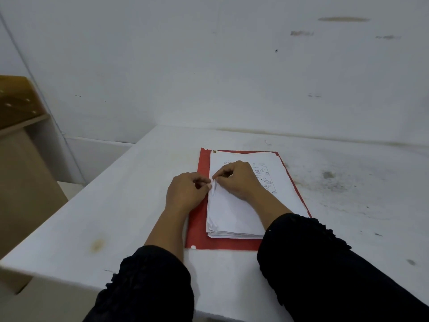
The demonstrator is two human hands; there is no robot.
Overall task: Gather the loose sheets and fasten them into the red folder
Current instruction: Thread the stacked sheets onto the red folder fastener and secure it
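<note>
Fastening the sheets: both my hands work a small white fastener strip at the stack's left edge.

My right hand (pixel 234 180) and left hand (pixel 185 191) pinch the fastener strip (pixel 213 188) together. The loose sheets (pixel 234 214) lie squared on the open red folder (pixel 197 219), itself flat on the white table (pixel 116 205), likely to keep the holes aligned.

bare table (pixel 348 194) right of folder (pixel 199 219); wall (pixel 209 66) behind.

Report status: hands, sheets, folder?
Left hand and right hand both pinch white fastener strip at sheets' left edge. Stack lies on open red folder. Nothing obstructing.
</note>
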